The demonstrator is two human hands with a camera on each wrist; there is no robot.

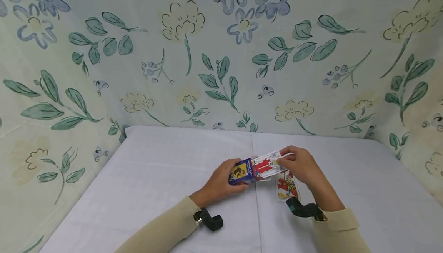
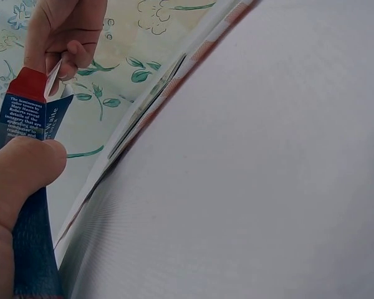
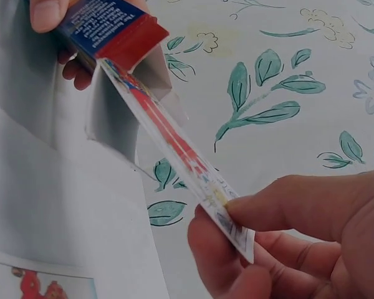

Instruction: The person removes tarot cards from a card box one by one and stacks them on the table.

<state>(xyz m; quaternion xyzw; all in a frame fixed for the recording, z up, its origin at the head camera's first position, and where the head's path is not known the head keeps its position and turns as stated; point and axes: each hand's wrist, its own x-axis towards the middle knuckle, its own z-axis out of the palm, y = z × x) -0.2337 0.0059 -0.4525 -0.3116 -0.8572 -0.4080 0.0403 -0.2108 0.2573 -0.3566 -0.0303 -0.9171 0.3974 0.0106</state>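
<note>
My left hand (image 1: 219, 179) grips a dark blue tarot card box (image 1: 241, 172) with a yellow picture on its front, held tilted above the table. A few tarot cards (image 1: 263, 165), the top one with a red figure, stick out of the box's open end. My right hand (image 1: 302, 167) pinches their outer end between thumb and fingers. In the right wrist view, the cards (image 3: 168, 134) look like a thin packet, still partly inside the box (image 3: 106, 31). Beneath the right hand, a tarot card or small pile (image 1: 287, 187) with a red picture lies face up.
A white cloth (image 1: 166, 160) covers the table, with a crease running down its middle. Behind and beside it hangs a floral curtain (image 1: 242, 84). Black wrist cameras sit on both wrists, the right one (image 1: 304, 208) near the lying card.
</note>
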